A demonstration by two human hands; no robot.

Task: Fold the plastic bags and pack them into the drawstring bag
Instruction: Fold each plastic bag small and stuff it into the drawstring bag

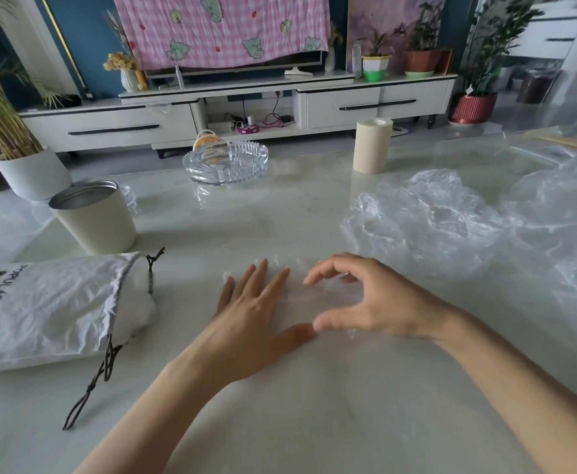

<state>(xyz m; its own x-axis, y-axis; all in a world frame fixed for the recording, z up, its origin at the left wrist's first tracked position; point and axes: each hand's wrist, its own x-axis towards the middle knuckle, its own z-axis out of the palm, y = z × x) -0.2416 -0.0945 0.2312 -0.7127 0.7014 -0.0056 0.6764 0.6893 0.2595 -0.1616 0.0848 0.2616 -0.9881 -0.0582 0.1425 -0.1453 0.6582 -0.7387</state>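
A folded clear plastic bag [306,295] lies flat on the pale table, hard to see against it. My left hand [256,313] presses flat on its left part with straight fingers. My right hand [359,299] hovers over its right part, fingers and thumb curved in an arch with nothing gripped; whether the fingertips touch the plastic I cannot tell. A white drawstring bag [51,309] lies on its side at the left, its mouth facing right and dark cords [92,384] trailing toward me. A heap of crumpled clear plastic bags [468,217] sits at the right.
A cream metal canister [99,220] stands behind the drawstring bag. A glass ashtray [225,162] and a cream tape roll [371,145] stand farther back. A small glass jar [129,196] is behind the canister. Flat packets [561,145] lie at the far right.
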